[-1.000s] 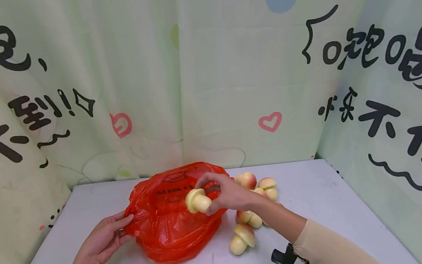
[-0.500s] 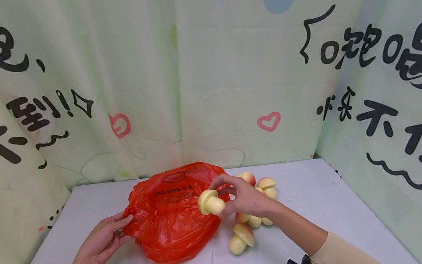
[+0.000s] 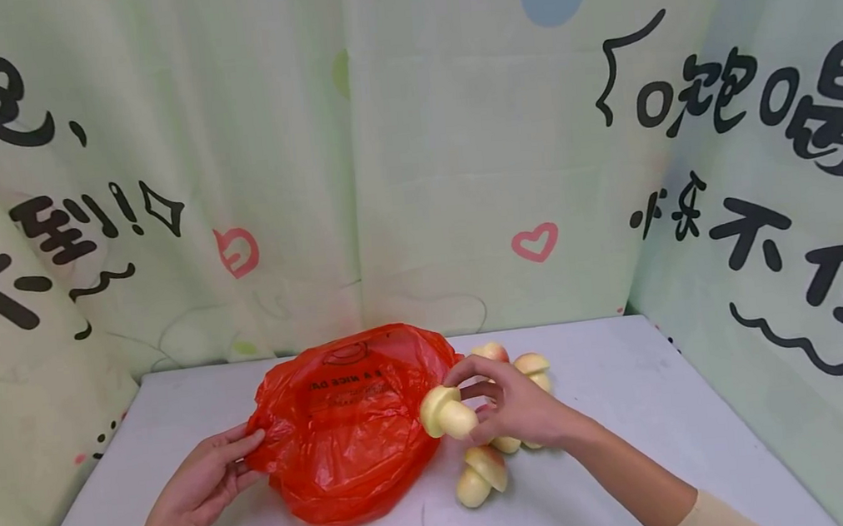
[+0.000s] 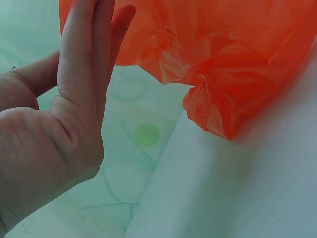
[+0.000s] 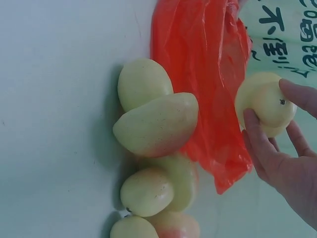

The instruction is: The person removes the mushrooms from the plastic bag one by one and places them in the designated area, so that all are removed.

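My left hand (image 3: 196,483) pinches the left edge of a red plastic bag (image 3: 349,461) with thumb and fingers. The bag lies with its mouth spread toward me and black print inside. Between the thumb and fingertips of my right hand (image 3: 516,401) is a pale yellow toy mushroom (image 3: 446,414), held in the air by the bag's right rim. In the right wrist view, that same mushroom (image 5: 270,106) shows its stem end toward the camera. Several more toy mushrooms (image 3: 481,475), with reddish tinges on their caps, lie on the table right of the bag, partly hidden by my right hand.
The white table (image 3: 632,437) is enclosed by pale green printed curtains (image 3: 421,171) at the back and sides. In the right wrist view, a nearby mushroom (image 5: 156,126) lies close against the bag.
My right hand has moved right with the mushroom, from in front of the bag's middle to its right rim, over the loose mushrooms. My left hand has stayed on the bag's edge.
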`<state>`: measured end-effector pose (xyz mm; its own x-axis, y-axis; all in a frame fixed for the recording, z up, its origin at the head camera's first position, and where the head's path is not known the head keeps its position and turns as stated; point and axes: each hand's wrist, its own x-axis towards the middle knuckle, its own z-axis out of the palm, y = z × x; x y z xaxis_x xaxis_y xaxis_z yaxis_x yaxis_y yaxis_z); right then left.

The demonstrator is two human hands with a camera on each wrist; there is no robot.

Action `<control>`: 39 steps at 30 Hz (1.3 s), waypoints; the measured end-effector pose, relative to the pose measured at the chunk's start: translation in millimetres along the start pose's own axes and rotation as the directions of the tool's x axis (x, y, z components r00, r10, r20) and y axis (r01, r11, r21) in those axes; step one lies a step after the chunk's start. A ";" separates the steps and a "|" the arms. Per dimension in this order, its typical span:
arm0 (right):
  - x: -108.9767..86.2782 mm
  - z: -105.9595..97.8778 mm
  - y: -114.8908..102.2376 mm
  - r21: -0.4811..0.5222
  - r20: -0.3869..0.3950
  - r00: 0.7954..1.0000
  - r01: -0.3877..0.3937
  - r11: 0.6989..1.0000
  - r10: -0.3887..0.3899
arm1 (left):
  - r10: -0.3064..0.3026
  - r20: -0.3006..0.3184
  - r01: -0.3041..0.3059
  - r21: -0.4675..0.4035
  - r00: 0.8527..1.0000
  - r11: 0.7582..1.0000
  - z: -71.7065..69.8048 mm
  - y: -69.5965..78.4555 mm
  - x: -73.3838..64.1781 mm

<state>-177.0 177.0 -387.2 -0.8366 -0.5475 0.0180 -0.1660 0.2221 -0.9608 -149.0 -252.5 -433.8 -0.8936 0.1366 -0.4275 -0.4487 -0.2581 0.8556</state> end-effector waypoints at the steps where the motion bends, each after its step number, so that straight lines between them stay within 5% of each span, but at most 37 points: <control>1: -2.1 -0.7 0.6 0.000 -0.002 1.000 0.002 1.000 -0.002 | 0.000 -0.002 0.000 0.000 1.000 1.000 0.2 -0.1 0.0; 10: -23.0 -6.5 6.2 0.068 -0.006 1.000 -0.022 0.997 0.022 | -0.010 -0.004 0.010 -0.004 1.000 1.000 0.1 0.2 0.4; 26: -67.9 -23.8 22.8 0.054 -0.090 0.995 -0.046 0.997 0.050 | -0.011 -0.010 0.011 0.000 1.000 1.000 0.2 -0.7 0.5; 39: -90.4 -28.1 41.5 0.018 -0.080 0.997 -0.010 1.000 0.011 | -0.007 -0.022 0.007 0.005 1.000 1.000 0.7 0.1 0.1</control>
<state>-123.0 258.4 -421.0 -0.8776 -0.4786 0.0292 -0.1483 0.2131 -0.9657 -149.1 -251.8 -433.5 -0.8903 0.1171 -0.4400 -0.4551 -0.2525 0.8539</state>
